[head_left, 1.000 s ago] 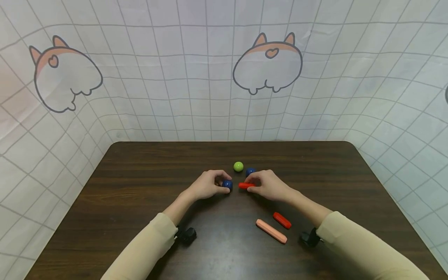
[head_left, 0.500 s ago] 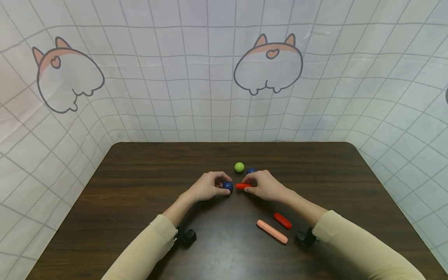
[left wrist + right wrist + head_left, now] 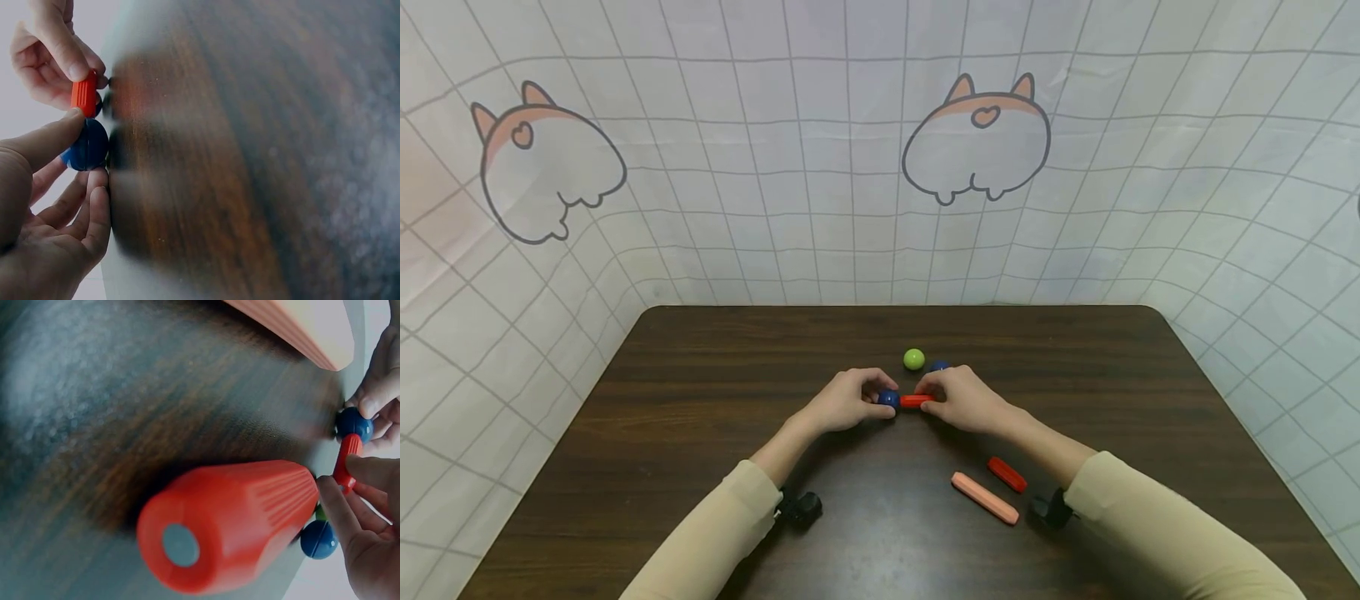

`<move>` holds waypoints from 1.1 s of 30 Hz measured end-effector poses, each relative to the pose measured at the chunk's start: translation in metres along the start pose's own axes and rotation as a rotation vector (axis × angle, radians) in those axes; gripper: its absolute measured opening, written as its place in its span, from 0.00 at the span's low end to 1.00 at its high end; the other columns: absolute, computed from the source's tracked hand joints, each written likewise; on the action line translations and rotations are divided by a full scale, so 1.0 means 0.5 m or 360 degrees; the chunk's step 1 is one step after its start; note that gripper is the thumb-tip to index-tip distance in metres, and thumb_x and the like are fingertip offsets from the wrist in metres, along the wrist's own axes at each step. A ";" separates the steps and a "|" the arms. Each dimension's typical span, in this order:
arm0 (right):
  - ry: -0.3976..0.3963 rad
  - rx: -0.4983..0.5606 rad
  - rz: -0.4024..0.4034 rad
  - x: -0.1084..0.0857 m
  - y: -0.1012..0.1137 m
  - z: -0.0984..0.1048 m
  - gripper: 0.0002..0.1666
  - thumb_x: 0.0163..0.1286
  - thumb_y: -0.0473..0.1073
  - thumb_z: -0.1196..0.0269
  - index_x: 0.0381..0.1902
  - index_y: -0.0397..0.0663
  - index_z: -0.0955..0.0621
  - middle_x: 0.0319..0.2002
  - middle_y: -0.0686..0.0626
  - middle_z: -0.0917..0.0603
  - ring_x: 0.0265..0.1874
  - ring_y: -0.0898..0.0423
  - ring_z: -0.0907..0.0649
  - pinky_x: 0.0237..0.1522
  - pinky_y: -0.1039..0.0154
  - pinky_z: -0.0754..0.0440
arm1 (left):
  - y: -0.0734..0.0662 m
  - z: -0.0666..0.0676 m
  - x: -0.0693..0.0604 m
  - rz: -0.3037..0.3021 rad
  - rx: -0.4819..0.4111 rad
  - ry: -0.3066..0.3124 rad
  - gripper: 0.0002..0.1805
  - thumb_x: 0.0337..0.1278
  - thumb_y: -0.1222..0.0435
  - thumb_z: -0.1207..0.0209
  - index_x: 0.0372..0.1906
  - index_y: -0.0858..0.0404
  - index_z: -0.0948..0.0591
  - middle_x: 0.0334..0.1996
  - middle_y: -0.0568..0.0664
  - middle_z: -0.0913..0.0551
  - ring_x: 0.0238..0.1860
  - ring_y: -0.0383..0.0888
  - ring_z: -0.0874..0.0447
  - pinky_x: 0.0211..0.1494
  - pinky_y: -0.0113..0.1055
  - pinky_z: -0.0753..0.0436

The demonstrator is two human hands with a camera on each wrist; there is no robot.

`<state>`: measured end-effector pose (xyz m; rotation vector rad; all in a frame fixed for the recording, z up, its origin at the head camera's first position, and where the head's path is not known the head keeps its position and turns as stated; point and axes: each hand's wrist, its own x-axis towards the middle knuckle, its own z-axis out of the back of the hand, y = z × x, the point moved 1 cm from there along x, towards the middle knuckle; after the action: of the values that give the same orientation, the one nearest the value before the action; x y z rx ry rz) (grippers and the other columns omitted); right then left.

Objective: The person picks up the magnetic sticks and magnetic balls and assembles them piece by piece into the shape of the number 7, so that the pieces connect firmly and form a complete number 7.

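My left hand (image 3: 848,400) pinches a dark blue ball (image 3: 888,399) between thumb and fingers, low over the table. Facing it, my right hand (image 3: 964,400) grips a short red stick (image 3: 914,401) whose left end meets the ball. In the left wrist view the red stick (image 3: 84,94) stands end-on against the blue ball (image 3: 89,145). The right wrist view also has the ball (image 3: 355,424) and the held stick (image 3: 347,459) in contact.
A green ball (image 3: 913,359) and a second blue ball (image 3: 939,365) lie behind the hands. Nearer the front right are another red stick (image 3: 1007,474) and a longer salmon stick (image 3: 985,498). A white gridded curtain (image 3: 820,167) hangs behind the dark table (image 3: 700,358).
My right hand has moved left with the red stick, closing the gap to the blue ball. My left hand has kept its hold on the ball, nearly still.
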<state>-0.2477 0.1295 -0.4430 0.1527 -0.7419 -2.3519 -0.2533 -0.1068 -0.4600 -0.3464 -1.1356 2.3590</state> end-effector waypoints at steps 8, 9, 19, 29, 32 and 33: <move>-0.0014 0.0016 -0.0020 -0.001 -0.003 -0.002 0.09 0.69 0.36 0.30 0.46 0.42 0.13 0.38 0.52 0.13 0.34 0.60 0.19 0.39 0.61 0.18 | 0.002 -0.009 0.005 0.0026 -0.0002 -0.0015 0.16 0.61 0.64 0.28 0.53 0.60 0.16 0.39 0.47 0.17 0.40 0.43 0.20 0.42 0.37 0.19; -0.0017 0.0020 -0.0021 -0.001 -0.003 -0.002 0.08 0.69 0.36 0.30 0.46 0.42 0.13 0.38 0.52 0.13 0.34 0.60 0.18 0.39 0.61 0.18 | 0.002 -0.010 0.006 0.0022 -0.0005 -0.0012 0.17 0.62 0.64 0.28 0.54 0.60 0.16 0.40 0.47 0.17 0.40 0.43 0.20 0.43 0.37 0.19; -0.0023 0.0081 -0.0056 -0.007 -0.012 0.004 0.08 0.69 0.36 0.30 0.46 0.44 0.13 0.39 0.53 0.12 0.39 0.58 0.15 0.43 0.57 0.16 | 0.005 -0.016 0.016 -0.0042 -0.0007 -0.0033 0.17 0.61 0.65 0.28 0.54 0.60 0.14 0.45 0.47 0.16 0.42 0.41 0.18 0.46 0.37 0.18; -0.0046 0.0150 -0.0027 -0.025 -0.025 0.020 0.08 0.71 0.37 0.31 0.47 0.43 0.13 0.40 0.54 0.12 0.42 0.57 0.14 0.47 0.54 0.16 | 0.004 -0.009 0.013 -0.0026 0.0017 -0.0052 0.17 0.60 0.63 0.27 0.53 0.59 0.13 0.49 0.48 0.15 0.43 0.41 0.17 0.49 0.40 0.17; -0.0072 0.0172 -0.0042 -0.030 -0.029 0.030 0.08 0.71 0.37 0.32 0.47 0.43 0.13 0.38 0.55 0.13 0.40 0.58 0.15 0.45 0.55 0.16 | 0.005 -0.008 0.013 -0.0019 0.0018 -0.0055 0.16 0.61 0.63 0.27 0.53 0.58 0.13 0.50 0.48 0.15 0.44 0.41 0.17 0.50 0.40 0.17; -0.0083 0.0178 -0.0051 -0.031 -0.031 0.034 0.08 0.72 0.37 0.32 0.47 0.42 0.13 0.38 0.55 0.13 0.39 0.58 0.15 0.45 0.55 0.17 | 0.004 -0.008 0.013 -0.0013 0.0019 -0.0056 0.16 0.61 0.63 0.27 0.53 0.58 0.13 0.50 0.48 0.15 0.44 0.41 0.17 0.50 0.40 0.18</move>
<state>-0.2490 0.1568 -0.4387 0.1528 -0.9031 -2.3534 -0.2577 -0.1021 -0.4641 -0.2963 -1.1363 2.3728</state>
